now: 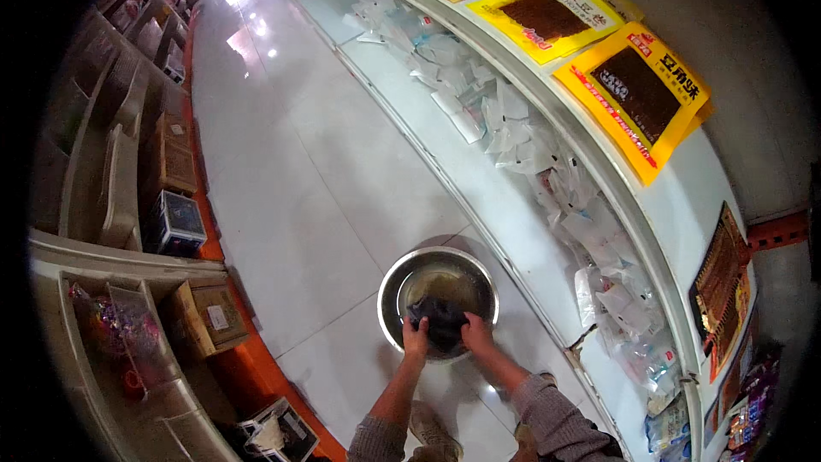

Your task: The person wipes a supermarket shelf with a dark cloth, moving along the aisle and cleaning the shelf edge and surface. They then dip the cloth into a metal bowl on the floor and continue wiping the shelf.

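Note:
A round metal basin (385, 308) with murky liquid in it stands on the tiled floor in front of me. Over its near half, a dark wet cloth (439, 327) is spread between my hands. My left hand (415, 335) grips the cloth's left side, thumb up. At the right side, my right hand (476, 333) pinches the same cloth near the basin's rim. The cloth hides part of the basin's bottom and most of my fingertips.
Shelves with cardboard boxes (221, 321) and a dark box (179, 223) line the left. To the right, a low white shelf (532, 237) holds clear plastic packets (571, 179), below a ledge with yellow food packets (635, 99). My shoes (433, 430) are just below the basin.

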The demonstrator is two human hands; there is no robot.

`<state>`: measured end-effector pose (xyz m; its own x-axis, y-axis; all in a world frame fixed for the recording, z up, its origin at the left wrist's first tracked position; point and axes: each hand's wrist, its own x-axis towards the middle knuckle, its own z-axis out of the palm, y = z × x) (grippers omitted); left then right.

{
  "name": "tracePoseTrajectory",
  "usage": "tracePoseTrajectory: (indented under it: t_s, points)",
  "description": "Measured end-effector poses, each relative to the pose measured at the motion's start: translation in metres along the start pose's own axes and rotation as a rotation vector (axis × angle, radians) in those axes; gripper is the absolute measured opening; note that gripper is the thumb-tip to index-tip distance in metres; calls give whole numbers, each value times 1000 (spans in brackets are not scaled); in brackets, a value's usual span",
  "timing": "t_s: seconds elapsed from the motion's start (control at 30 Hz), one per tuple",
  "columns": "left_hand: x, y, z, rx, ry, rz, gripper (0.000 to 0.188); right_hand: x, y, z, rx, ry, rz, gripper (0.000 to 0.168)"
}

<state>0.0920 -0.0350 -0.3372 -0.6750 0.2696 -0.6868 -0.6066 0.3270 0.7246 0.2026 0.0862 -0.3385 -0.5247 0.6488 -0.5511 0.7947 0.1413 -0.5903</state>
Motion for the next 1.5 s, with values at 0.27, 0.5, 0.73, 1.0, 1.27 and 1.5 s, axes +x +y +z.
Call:
tracePoseTrajectory:
  t_s: [0.27,0.5,0.73,1.0,1.27,1.5]
  points:
    - [81,-72,-13,562,44,377,60,20,3,22,66,-136,-31,41]
    - [2,1,29,918,-34,193,47,-16,22,3,252,-256,-152,47]
    - [-69,-26,37,947,-315,422,27,-102,52,-82,260,-186,-89,39]
    - [-186,17,74,416,-483,433,8,-185,-8,-159,519,-79,28,20]
    - [-281,142,96,579,-749,447,8,-266,-52,-245,761,21,78,26]
    - [-352,208,155,858,-881,764,14,-320,-48,-327,736,157,-26,28]
